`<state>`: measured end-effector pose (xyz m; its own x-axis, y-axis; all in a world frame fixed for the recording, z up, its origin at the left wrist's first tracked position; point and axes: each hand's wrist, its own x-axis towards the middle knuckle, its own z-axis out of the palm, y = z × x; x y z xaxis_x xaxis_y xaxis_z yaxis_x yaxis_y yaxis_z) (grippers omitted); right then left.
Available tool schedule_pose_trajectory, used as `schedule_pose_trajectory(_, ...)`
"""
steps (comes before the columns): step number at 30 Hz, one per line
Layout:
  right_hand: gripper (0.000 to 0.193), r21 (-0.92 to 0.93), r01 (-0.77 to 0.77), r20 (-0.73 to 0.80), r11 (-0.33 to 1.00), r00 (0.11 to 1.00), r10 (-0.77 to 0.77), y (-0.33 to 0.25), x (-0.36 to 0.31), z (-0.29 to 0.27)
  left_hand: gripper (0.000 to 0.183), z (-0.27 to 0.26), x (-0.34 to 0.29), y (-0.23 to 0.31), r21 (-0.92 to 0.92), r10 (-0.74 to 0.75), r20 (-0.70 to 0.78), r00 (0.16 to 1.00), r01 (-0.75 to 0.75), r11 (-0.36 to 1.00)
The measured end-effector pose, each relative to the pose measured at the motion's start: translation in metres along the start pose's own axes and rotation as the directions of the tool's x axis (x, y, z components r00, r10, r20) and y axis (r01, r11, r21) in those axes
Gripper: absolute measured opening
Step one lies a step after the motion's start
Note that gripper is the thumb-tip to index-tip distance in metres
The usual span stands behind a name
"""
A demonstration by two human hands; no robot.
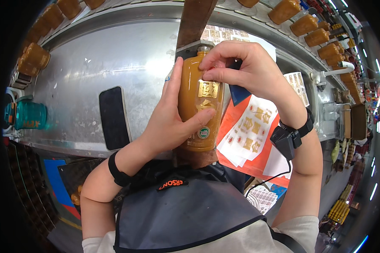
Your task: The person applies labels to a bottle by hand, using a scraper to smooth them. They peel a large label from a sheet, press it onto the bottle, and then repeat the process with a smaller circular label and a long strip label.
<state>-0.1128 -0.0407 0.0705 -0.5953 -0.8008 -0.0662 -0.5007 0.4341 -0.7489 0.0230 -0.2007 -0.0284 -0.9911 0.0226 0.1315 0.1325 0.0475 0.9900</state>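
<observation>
An amber-brown bottle (199, 101) sits at the centre of the view, lying lengthwise with its neck toward twelve o'clock and its base toward six, resting on a brown wooden rest whose strip (194, 19) runs on up past the neck. The left hand (173, 116) wraps the bottle from nine o'clock, fingers stretched along its side and the thumb laid across the lower body, so it holds the bottle firmly. The right hand (247, 69) comes in from three o'clock with its fingers pinched narrow on a gold square label (208, 89) on the bottle's upper body, pressing at the label's top edge. Just beside the bottle, at four o'clock, lie white sheets of gold and red labels (251, 130) on an orange-red backing. At nine o'clock, a dark phone (114, 118) lies flat on the steel worktable (93, 63), and farther out that way stands a teal cup (29, 114). Rows of similar amber bottles (316, 29) line the conveyor from one to two o'clock, and more stand at ten o'clock. A black wrist device (288, 137) with a cable is strapped to the right wrist.
</observation>
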Motion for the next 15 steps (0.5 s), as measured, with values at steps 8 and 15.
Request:
schedule_pose_trajectory(8,0.015,0.038,-0.010,-0.005,0.999,1.000,0.011,0.0022,0.0013,0.0022,0.105,-0.0020,0.0005,0.0008,0.040,-0.004,0.010,1.000,0.003,0.999)
schedule_pose_trajectory(15,0.024,-0.030,0.058,-0.071,0.998,0.996,-0.060,0.0018,-0.0018,0.0039,0.106,-0.0022,0.0012,0.0049,-0.014,-0.015,0.010,1.000,0.015,1.000)
